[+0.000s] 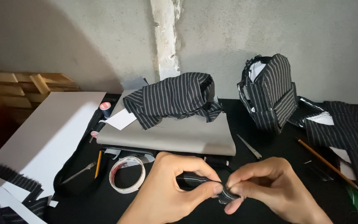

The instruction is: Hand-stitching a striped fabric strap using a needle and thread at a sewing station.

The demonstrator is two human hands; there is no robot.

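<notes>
My left hand (168, 188) and my right hand (266, 186) meet low in the middle of the view, over a black table (278, 145). Both pinch a small folded strip of black pinstriped fabric (204, 182) between thumb and fingers. The strip runs from my left palm to my right fingertips. Part of it is hidden inside my fingers.
A roll of white tape (126, 174) lies left of my hands, beside a yellow pencil (98, 164). Behind sit a grey folded cloth (175, 135) with pinstriped fabric (172, 97) on it, a pinstriped bag-like piece (270, 93), small snips (249, 147), a thread spool (105, 108) and a white board (46, 137).
</notes>
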